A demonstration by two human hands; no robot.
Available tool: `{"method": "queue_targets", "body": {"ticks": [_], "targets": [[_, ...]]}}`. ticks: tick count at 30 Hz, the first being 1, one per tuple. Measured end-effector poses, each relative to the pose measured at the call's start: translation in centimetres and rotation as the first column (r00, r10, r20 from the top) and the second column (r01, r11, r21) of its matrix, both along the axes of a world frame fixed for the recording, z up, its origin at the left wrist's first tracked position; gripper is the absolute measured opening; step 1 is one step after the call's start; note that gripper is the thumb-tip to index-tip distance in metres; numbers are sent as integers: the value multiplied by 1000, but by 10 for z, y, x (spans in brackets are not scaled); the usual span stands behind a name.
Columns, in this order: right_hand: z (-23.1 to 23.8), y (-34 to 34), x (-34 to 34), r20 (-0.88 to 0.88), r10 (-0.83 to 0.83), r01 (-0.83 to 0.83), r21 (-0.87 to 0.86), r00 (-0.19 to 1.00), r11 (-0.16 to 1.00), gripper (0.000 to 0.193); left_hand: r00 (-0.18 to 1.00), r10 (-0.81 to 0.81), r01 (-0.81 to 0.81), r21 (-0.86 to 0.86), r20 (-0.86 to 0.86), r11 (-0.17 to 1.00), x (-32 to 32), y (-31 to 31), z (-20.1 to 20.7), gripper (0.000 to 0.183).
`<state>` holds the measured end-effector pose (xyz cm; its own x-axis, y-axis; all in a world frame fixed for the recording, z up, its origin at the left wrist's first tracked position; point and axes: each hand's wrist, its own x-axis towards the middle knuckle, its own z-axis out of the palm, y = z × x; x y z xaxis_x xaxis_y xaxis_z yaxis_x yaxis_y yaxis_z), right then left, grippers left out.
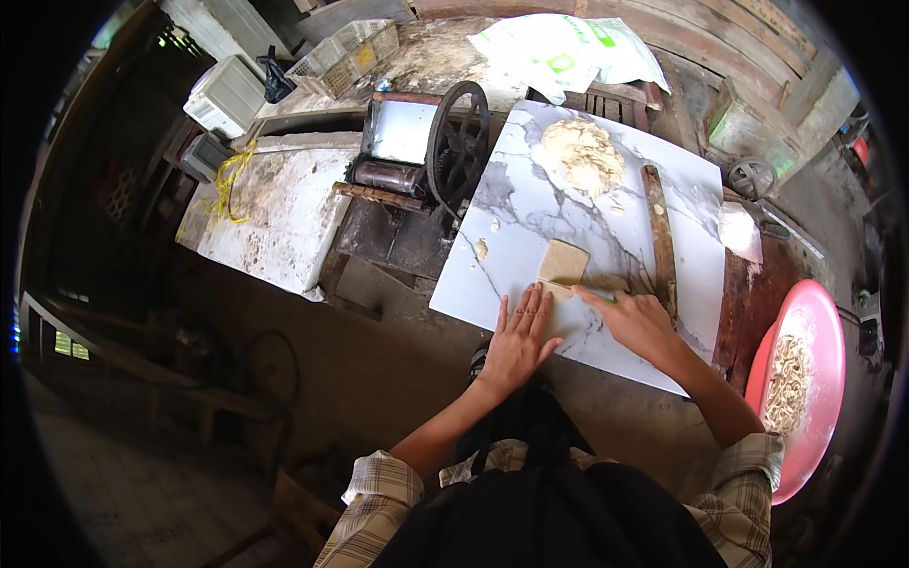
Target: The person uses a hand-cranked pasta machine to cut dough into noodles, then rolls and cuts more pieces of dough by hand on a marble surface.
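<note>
My left hand [519, 343] lies flat with fingers stretched out, its fingertips at the near edge of a flat, roughly square piece of dough [565, 259]. My right hand [636, 325] is closed around a knife [557, 283], with a bit of green handle showing. Its thin blade lies across the dough just ahead of my left fingertips. Beneath is a white, grey-veined marble-patterned board [502, 199]. Farther back on it rests a large rough lump of dough [584, 156]. To the right of my right hand lies a long wooden stick [660, 241].
A roller machine [388, 177] with a big dark handwheel [458, 142] stands left of the board. Low at the right, a pink basin [826, 398] holds floured dough strips. A white-and-green plastic bag [578, 49] and a plastic crate [346, 57] lie at the back.
</note>
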<state>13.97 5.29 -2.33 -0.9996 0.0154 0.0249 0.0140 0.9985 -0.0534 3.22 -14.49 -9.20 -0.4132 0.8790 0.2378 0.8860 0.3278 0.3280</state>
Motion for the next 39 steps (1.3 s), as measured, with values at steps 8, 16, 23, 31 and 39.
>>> {"method": "queue_targets", "body": {"ticks": [8,16,23,31,39], "targets": [[10,6,27,63,-83,81,22,995,996,60,999,1,-1,10,35,1000,0,-1,-3,68],[18,14,54,140,-361,380,-151,922,913,58,997,71,-77,164,41,983,-21,11,1,43],[-45,7,16,-93,-624,573,-311,776,758,52,939,-296,331,231,-176,915,-79,33,4,16],[-52,-12,-15,-405,-407,322,-262,819,910,42,883,-460,468,236,-92,851,-98,47,7,13],[-78,-48,-47,-409,-392,218,-411,824,885,22,845,-483,410,303,228,860,-107,56,10,15]]}}
